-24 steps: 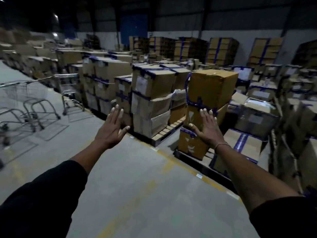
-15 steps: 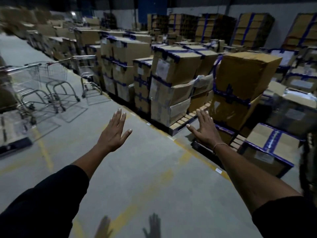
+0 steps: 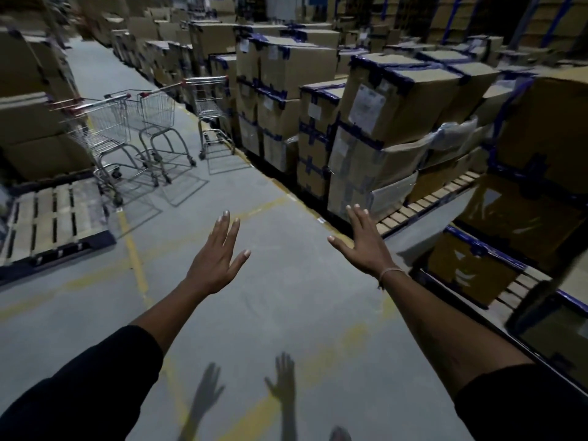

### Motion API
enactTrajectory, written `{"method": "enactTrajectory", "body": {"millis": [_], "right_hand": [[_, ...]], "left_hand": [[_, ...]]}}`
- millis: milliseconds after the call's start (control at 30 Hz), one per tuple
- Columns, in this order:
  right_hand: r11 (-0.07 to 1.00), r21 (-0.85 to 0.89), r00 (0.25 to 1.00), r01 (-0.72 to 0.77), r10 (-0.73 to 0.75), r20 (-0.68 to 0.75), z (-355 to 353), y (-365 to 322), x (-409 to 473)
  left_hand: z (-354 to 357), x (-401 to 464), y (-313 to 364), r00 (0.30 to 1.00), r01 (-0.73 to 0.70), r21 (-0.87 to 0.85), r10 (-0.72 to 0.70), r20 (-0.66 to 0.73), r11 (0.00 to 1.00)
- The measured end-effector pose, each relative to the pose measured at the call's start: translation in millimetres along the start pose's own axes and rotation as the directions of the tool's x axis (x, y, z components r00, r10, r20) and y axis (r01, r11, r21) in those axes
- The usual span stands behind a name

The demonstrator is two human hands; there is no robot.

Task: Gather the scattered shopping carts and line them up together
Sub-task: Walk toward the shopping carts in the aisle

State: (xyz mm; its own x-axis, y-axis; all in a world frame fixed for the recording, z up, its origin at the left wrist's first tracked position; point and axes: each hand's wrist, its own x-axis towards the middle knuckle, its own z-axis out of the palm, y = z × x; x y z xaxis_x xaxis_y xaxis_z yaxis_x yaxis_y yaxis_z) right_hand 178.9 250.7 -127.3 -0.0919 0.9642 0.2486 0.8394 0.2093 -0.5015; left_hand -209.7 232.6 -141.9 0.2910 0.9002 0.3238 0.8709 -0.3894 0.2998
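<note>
both arms out ahead of me over the grey floor [image 3: 286,297], black sleeves pushed up the forearms. my left hand [image 3: 216,259] flat, fingers straight and close together, thumb out, holding nothing. my right hand [image 3: 366,246] the same, fingers spread a little wider, nothing in it; thin band [image 3: 389,272] at that wrist. shadows of both hands fall on the floor below.

shopping carts stand up the aisle, well apart from my hands. nearest cart [image 3: 98,128] at left, wire basket empty, red grips on the handle. second cart [image 3: 157,116] just beside it, basket empty too; whether the two touch i cannot tell. third cart [image 3: 210,100] stands apart against the stacked boxes, basket empty.

right side of the aisle: cardboard boxes [image 3: 397,100] taped in blue, stacked on a wooden pallet [image 3: 410,208], all closed, contents not visible; white labels on some faces, too blurred to read. left: more stacked boxes [image 3: 28,122] and a bare pallet [image 3: 47,218] on the floor. faded yellow lines [image 3: 133,249] run along the floor.
</note>
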Motion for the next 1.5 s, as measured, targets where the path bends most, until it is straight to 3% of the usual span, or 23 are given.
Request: {"method": "enactTrajectory", "body": {"millis": [300,733,1000,1167,1300,1500], "right_hand": [[0.989,0.095,0.990,0.115,-0.121,0.071,71,18,196],[0.963,0.083,0.942,0.257,-0.269,0.201,145,27,491],[0.943,0.097,0.918,0.317,-0.331,0.218,245,-27,659],[0.953,0.098,0.909,0.286,-0.302,0.285,306,-72,751],[0.964,0.097,0.930,0.248,-0.265,0.255,347,-101,825],[0.976,0.041,0.928,0.212,-0.214,0.304,406,-120,915]], "left_hand": [[35,116,-101,0.985,0.171,0.007,-0.170,-0.033,0.985],[58,308,-213,0.934,0.339,-0.064,-0.344,-0.097,0.939],[73,402,-368,0.897,0.426,-0.076,-0.431,-0.094,0.902],[63,466,-478,0.899,0.433,-0.062,-0.436,-0.036,0.899],[39,525,-563,0.916,0.401,-0.029,-0.400,0.022,0.916],[38,584,-657,0.913,0.402,-0.017,-0.400,0.084,0.915]]}}
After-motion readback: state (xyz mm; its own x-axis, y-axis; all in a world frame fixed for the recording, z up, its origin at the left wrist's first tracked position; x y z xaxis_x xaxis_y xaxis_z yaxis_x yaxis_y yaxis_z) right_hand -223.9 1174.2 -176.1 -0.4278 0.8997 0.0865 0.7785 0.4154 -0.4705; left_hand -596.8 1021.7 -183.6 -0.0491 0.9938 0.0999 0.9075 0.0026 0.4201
